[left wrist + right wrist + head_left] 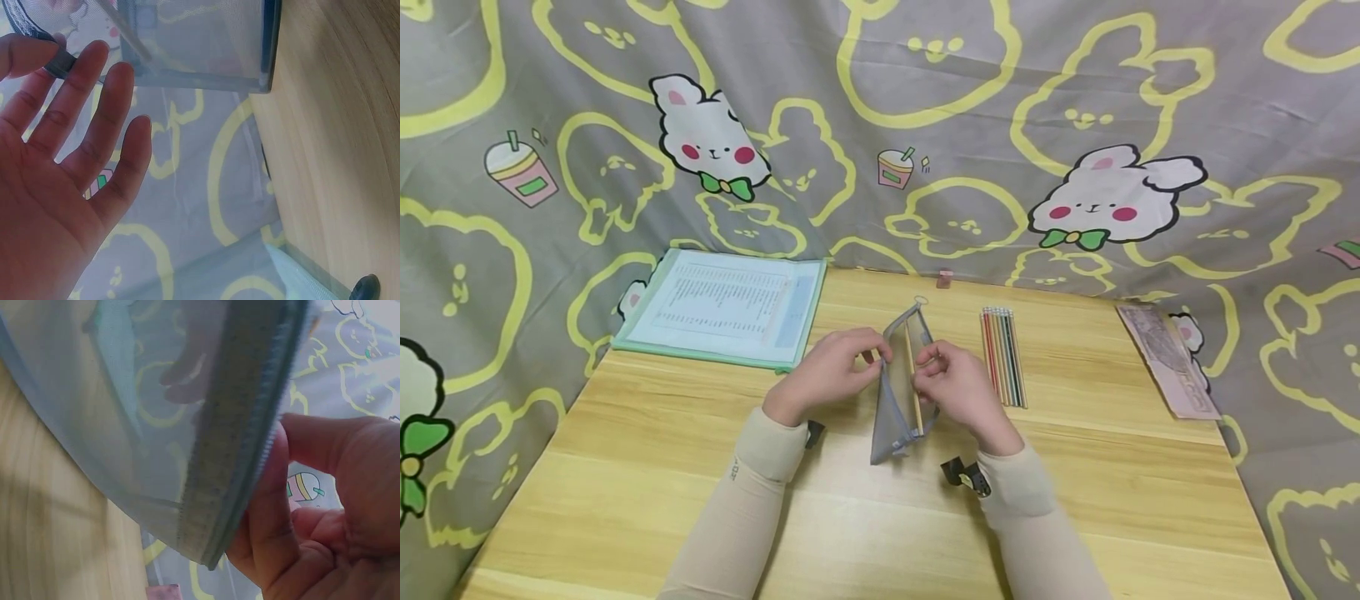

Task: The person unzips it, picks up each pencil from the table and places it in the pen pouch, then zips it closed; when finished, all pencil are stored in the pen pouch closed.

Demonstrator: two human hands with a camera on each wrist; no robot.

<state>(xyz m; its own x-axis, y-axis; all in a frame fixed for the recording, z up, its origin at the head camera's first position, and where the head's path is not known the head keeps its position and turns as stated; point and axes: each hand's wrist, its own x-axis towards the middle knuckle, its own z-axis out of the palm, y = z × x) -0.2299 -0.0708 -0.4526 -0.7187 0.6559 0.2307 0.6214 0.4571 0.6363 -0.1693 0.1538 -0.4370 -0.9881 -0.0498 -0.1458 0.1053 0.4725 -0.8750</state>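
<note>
Quietly, beneath a grey curtain patterned with yellow outlines and white rabbits, a person works two-handed at a wood-grain worktop. At the far left corner lies a green-edged folder showing a page of print; by the right-hand edge rests a pink printed slip.

Front and center, a grey mesh pouch is held tilted between the hands, its zipped mouth spread. The left hand has a pinching grip on one side of the mouth, thumb against forefinger, the remaining fingers extended. The right hand grasps the opposite zipped edge, its grip likewise a pinch; whether it also touches what lies inside cannot be told. Just to the right of the pouch, a row of pencils lies side by side.

Inside the pouch, close to the right side of the mouth, stands a slim wood-colored ruler, its markings visible through the mesh from the right wrist. Near the worktop's far edge sits a small pink block.

The step in hand looks to be settling the ruler while spreading the mouth. The next move likely calls for one hand to hold that gap, freeing the other for the pencils.
</note>
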